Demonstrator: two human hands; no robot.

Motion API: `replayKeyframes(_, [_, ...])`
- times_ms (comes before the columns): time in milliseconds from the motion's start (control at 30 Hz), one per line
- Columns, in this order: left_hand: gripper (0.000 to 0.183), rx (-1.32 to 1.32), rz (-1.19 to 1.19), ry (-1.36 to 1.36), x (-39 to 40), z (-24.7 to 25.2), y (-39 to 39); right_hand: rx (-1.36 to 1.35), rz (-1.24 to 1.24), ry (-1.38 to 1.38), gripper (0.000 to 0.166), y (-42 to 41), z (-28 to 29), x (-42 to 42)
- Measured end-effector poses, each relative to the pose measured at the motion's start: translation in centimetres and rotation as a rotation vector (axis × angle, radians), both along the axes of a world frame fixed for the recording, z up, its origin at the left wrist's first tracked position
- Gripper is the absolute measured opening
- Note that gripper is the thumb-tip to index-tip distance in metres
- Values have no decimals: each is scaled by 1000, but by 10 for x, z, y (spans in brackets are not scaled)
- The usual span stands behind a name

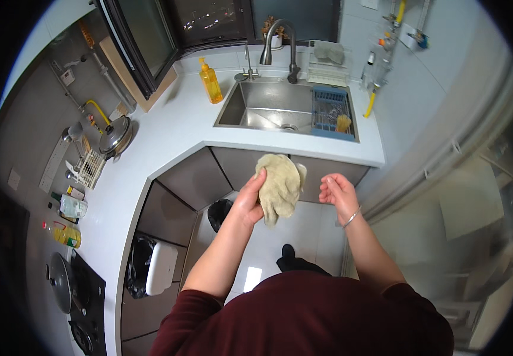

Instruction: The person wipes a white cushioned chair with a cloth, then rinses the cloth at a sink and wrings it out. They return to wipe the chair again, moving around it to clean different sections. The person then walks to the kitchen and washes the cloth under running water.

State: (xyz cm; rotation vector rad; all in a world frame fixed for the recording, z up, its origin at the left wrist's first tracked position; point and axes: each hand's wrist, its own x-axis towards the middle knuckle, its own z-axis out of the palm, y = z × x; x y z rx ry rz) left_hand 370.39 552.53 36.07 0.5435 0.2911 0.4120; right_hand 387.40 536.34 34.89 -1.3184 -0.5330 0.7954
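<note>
A crumpled beige cloth (pixel 279 187) hangs from my left hand (pixel 249 198), whose thumb presses on its left edge. To the right of the cloth, and apart from it, my right hand (pixel 339 194) is raised with its fingers curled; nothing shows in it. Both hands are in front of the counter's edge, below the stainless steel sink (pixel 274 95) in the picture. A dark pull-down faucet (pixel 293 53) stands behind the sink. Inside the sink's right end sits a blue drain basket (pixel 330 132) with a brush (pixel 343 122) in it.
An amber pump bottle (pixel 212 82) stands left of the sink. A lidded pan (pixel 116 135), a utensil rack (pixel 91 169) and an oil bottle (pixel 67 235) line the left counter (pixel 123 196). A lined bin (pixel 160 269) hangs on the cabinet. An open window frame (pixel 143 49) juts over the corner.
</note>
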Motion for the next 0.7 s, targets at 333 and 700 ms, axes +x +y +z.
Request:
replayKeyframes(333, [49,-258,27,-29,126,-32,231,-94,31,-610,32,270,-9,203])
replayKeyframes(700, [54,-396,-105,108,281,-42,393,-910,112,-1251,50,479,-26,401])
